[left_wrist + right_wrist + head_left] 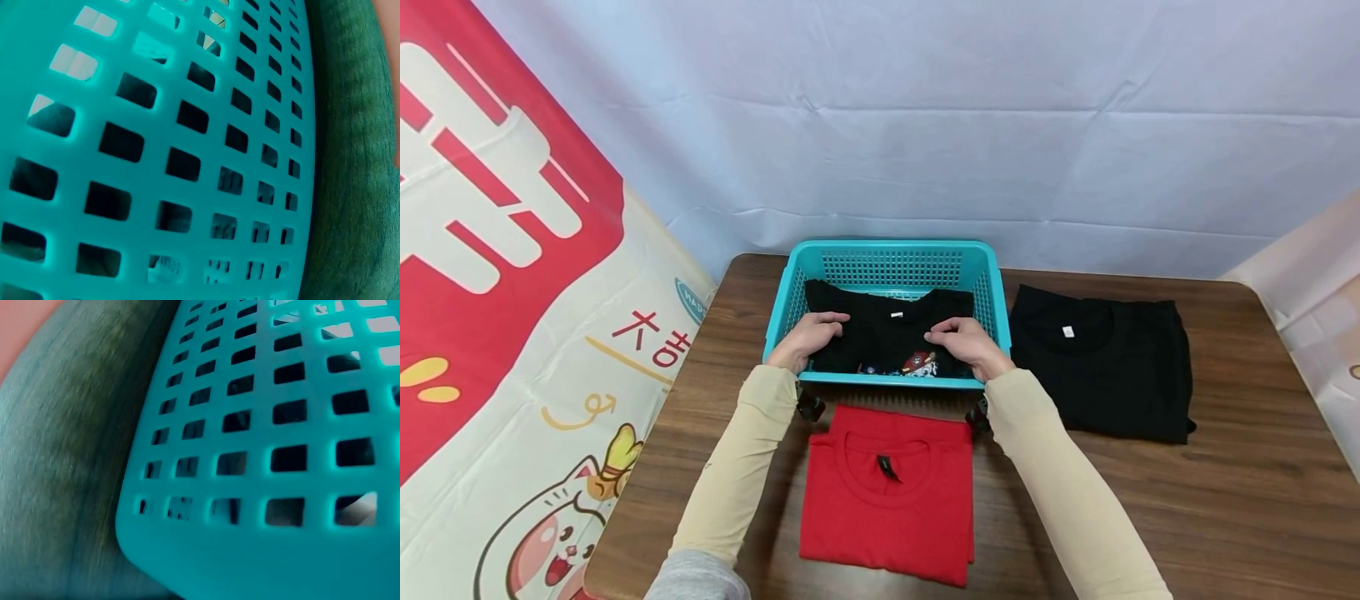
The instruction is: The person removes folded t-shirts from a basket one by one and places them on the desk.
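Observation:
A folded black T-shirt with a small white neck label and a colourful cartoon print lies inside the turquoise plastic basket. Over the basket's left side reaches my left hand, its fingertips pinching the shirt near its left edge. At the shirt's right part, above the print, my right hand pinches the cloth between thumb and fingers. Both wrists pass over the front rim. The wrist views are filled by the basket's perforated wall, with dark cloth showing through its holes; both hands are out of sight there.
In front of the basket, a folded red T-shirt with a black label lies between my forearms. Another folded black T-shirt lies to the right. The wooden table backs onto a white cloth; a printed banner hangs at left.

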Demonstrator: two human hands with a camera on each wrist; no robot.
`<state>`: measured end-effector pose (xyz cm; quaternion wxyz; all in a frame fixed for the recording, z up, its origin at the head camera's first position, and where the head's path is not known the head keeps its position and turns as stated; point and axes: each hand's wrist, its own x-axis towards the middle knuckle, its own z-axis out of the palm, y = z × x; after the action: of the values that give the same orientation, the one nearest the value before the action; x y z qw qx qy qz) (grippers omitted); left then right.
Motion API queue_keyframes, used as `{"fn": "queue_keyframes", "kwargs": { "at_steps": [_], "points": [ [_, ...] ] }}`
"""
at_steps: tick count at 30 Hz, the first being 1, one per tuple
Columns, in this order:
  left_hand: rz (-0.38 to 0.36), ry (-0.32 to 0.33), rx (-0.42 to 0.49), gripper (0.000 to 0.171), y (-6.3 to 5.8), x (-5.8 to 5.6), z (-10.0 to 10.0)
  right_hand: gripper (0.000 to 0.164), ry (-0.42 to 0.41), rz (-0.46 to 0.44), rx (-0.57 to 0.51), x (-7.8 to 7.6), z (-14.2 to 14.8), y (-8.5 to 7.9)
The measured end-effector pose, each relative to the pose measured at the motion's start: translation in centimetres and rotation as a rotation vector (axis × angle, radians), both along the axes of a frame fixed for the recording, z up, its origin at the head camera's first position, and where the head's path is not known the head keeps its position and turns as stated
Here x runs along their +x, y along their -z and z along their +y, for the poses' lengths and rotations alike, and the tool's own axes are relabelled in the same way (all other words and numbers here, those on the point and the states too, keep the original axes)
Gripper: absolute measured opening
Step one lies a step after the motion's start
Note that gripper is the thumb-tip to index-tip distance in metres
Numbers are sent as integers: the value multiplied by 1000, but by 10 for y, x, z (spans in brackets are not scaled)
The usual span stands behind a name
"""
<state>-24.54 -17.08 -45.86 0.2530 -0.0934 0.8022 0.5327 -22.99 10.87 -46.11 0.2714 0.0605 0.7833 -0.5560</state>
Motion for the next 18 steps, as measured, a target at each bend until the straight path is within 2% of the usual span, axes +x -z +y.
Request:
{"fn": "queue_keyframes", "kwargs": {
  "at_steps": [5, 9, 14, 18],
  "points": [
    [-1, 25, 8, 43, 0, 0, -1, 32, -18, 83, 31, 1, 0, -1],
    [21, 51, 40, 54, 1, 0, -1, 38, -39, 115, 40, 1, 2, -1],
    [20, 75, 64, 66, 2, 2, -2, 48, -41, 82, 16, 2, 4, -2],
    [5, 78, 80, 63, 2, 3, -2, 51, -51, 45, 12, 2, 6, -1]
  ]
}}
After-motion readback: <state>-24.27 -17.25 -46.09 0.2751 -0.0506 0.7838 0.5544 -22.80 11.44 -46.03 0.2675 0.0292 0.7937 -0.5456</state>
